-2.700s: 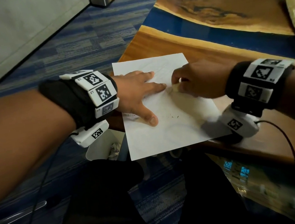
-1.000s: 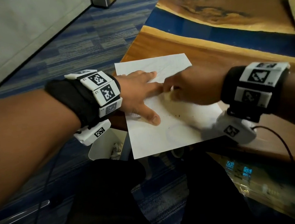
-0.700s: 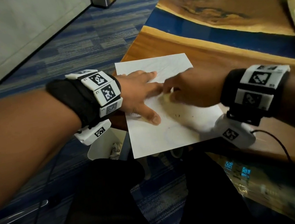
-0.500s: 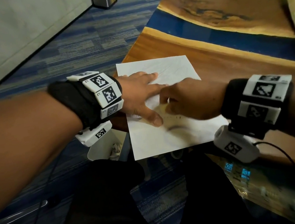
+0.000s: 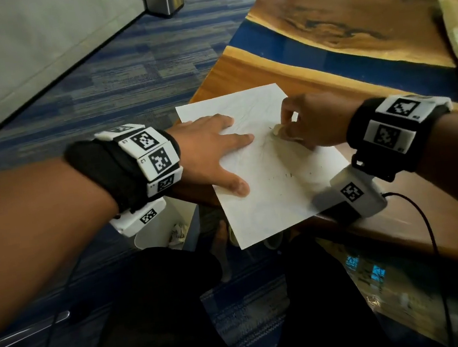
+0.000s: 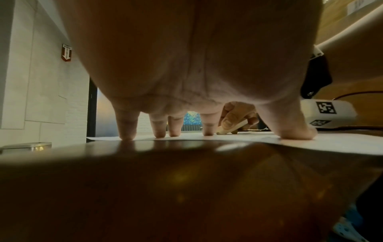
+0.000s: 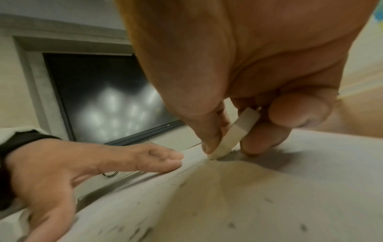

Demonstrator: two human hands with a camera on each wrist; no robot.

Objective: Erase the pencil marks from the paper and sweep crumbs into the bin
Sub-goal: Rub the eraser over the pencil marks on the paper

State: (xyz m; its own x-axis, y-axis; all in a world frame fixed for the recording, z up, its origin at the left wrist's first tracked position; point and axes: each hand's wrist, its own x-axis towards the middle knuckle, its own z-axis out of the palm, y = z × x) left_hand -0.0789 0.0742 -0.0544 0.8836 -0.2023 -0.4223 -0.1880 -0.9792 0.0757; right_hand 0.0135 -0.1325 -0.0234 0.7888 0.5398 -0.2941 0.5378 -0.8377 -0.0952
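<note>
My left hand (image 5: pixel 213 152) lies flat at nine o'clock, fingers spread, pinning the paper (image 5: pixel 265 186) so my right hand (image 5: pixel 315 123) can rub with its pinched eraser (image 7: pixel 232 137); the bin (image 5: pixel 157 236) waits below.

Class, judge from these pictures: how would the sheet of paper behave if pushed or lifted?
Probably floppy: the paper overhangs the table edge. Likely light and prone to sliding, since the left hand presses it flat while the right hand rubs the eraser.
</note>
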